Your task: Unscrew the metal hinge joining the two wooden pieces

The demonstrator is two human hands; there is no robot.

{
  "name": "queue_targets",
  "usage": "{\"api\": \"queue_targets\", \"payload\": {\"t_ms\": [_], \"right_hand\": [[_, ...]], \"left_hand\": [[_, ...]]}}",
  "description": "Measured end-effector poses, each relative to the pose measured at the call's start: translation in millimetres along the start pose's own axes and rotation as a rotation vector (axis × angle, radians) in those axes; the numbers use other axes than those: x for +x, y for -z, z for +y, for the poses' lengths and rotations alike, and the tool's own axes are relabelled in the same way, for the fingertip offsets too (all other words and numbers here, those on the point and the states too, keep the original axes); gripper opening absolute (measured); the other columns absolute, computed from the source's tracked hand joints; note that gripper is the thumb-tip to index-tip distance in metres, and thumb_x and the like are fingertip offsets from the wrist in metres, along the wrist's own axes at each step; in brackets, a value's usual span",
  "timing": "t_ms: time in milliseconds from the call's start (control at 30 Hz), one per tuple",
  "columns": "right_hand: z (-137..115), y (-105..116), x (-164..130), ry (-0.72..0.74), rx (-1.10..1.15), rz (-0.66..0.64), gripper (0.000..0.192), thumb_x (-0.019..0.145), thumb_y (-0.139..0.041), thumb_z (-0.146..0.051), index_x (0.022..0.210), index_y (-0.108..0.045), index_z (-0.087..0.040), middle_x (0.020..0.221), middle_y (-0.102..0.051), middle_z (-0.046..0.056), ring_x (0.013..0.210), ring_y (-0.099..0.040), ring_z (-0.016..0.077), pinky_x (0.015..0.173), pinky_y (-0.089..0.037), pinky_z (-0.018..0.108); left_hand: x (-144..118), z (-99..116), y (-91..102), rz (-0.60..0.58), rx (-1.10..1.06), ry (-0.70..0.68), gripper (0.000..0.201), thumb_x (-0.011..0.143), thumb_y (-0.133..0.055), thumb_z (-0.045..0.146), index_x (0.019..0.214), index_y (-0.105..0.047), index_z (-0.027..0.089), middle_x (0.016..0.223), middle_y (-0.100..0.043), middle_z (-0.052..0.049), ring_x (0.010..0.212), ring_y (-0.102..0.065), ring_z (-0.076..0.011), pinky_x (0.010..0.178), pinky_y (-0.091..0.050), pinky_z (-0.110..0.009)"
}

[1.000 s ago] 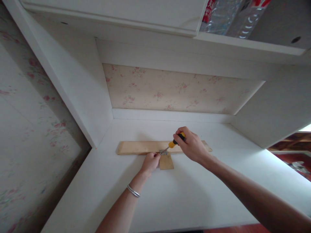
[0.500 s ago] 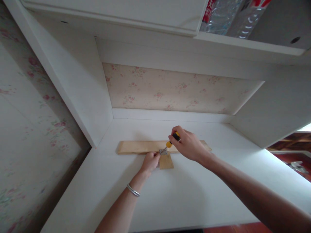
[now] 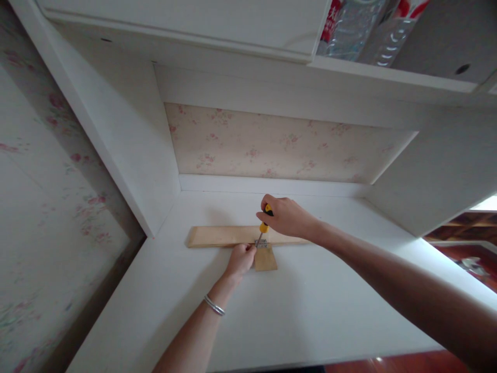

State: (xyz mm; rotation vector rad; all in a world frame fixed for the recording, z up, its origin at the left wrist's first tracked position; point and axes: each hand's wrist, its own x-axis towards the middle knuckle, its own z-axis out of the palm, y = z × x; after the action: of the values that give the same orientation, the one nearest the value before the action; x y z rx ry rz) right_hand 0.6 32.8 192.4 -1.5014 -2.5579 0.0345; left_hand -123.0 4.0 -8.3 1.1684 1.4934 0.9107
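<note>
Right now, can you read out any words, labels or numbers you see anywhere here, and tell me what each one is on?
Red label on the clear plastic packs on the upper shelf: white characters, too small and cut off to read.
Screwdriver, wooden strip, small wooden piece, metal bracket, flowered wallpaper: no text visible.

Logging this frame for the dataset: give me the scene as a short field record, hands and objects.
left hand: fingers at the left edge of the metal hinge
right hand: closed round the screwdriver, yellow and black handle
screwdriver tip: down on the hinge, shaft tilted
hinge: where the long wooden strip meets the small wooden piece
surface: white desk
wrist: silver bracelet on the left
</note>
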Motion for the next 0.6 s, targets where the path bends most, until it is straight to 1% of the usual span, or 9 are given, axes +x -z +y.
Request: {"api": "queue_targets", "payload": {"t_ms": [33,100,167,200,267,333,367,500,600], "right_hand": [[0,1,1,0.016,0.007,-0.020,0.021,0.081,-0.048,-0.038,0.095,-0.054,-0.023,0.082,-0.066,0.003,0.071,-0.056,0.0177,0.059,-0.030,0.026],[-1,4,2,0.028,0.035,-0.075,0.024,0.075,-0.052,-0.031,0.099,-0.053,-0.024,0.084,-0.065,0.002,0.071,-0.056,0.0167,0.058,-0.031,0.025],[-2,6,3,0.024,0.044,-0.113,0.028,0.072,-0.056,-0.031,0.099,-0.053,-0.025,0.086,-0.065,0.002,0.072,-0.057,0.0165,0.059,-0.032,0.025],[-3,7,3,0.020,0.034,-0.115,0.026,0.072,-0.057,-0.033,0.097,-0.053,-0.025,0.086,-0.065,0.002,0.073,-0.057,0.0168,0.059,-0.032,0.025],[-5,8,4,0.007,0.002,-0.086,0.025,0.075,-0.055,-0.044,0.091,-0.054,-0.024,0.083,-0.065,0.003,0.072,-0.057,0.0178,0.059,-0.031,0.026],[-6,8,4,-0.006,-0.006,-0.056,0.031,0.077,-0.051,-0.052,0.088,-0.054,-0.023,0.080,-0.065,0.003,0.069,-0.056,0.0178,0.057,-0.030,0.026],[-6,7,4,-0.007,0.006,-0.049,0.030,0.078,-0.050,-0.051,0.089,-0.054,-0.022,0.078,-0.065,0.003,0.068,-0.056,0.0170,0.056,-0.030,0.026],[0,6,4,-0.012,0.071,-0.034,0.017,0.077,-0.049,-0.032,0.091,-0.055,-0.023,0.074,-0.064,0.001,0.060,-0.052,0.0125,0.054,-0.028,0.024],[6,4,2,-0.031,0.076,0.002,0.014,0.075,-0.050,-0.029,0.086,-0.055,-0.023,0.073,-0.063,0.000,0.058,-0.050,0.0120,0.054,-0.028,0.024]], "left_hand": [[1,-1,-0.2,0.008,0.009,-0.010,0.027,0.080,-0.050,0.033,0.064,-0.060,0.013,0.045,-0.046,0.003,0.044,-0.041,-0.0087,0.045,-0.023,-0.022],[2,-2,-0.8,0.019,0.016,-0.026,0.026,0.080,-0.049,0.032,0.063,-0.058,0.014,0.045,-0.044,0.003,0.043,-0.040,-0.0085,0.044,-0.022,-0.022],[3,-4,-1.4,0.020,0.015,-0.031,0.027,0.080,-0.048,0.033,0.062,-0.056,0.015,0.045,-0.044,0.003,0.043,-0.040,-0.0085,0.044,-0.022,-0.022],[3,-5,-1.7,0.017,0.013,-0.031,0.028,0.080,-0.047,0.033,0.061,-0.055,0.015,0.045,-0.044,0.003,0.043,-0.040,-0.0085,0.044,-0.022,-0.022],[4,-5,-2.1,0.012,0.003,-0.032,0.028,0.080,-0.047,0.034,0.061,-0.055,0.015,0.047,-0.046,0.003,0.044,-0.040,-0.0082,0.044,-0.022,-0.022],[4,-5,-2.2,0.012,-0.011,-0.035,0.027,0.079,-0.048,0.034,0.062,-0.055,0.015,0.049,-0.046,0.003,0.044,-0.038,-0.0077,0.043,-0.021,-0.022],[3,-5,-2.1,0.012,-0.018,-0.036,0.027,0.079,-0.048,0.034,0.061,-0.054,0.015,0.049,-0.045,0.004,0.044,-0.037,-0.0074,0.043,-0.020,-0.022],[1,-2,-1.1,-0.005,-0.026,-0.014,0.026,0.079,-0.046,0.034,0.059,-0.050,0.017,0.046,-0.039,0.005,0.041,-0.034,-0.0072,0.041,-0.018,-0.022],[-1,0,-0.8,-0.011,-0.042,0.005,0.025,0.079,-0.046,0.034,0.062,-0.051,0.017,0.045,-0.037,0.006,0.040,-0.035,-0.0074,0.040,-0.018,-0.022]]}}
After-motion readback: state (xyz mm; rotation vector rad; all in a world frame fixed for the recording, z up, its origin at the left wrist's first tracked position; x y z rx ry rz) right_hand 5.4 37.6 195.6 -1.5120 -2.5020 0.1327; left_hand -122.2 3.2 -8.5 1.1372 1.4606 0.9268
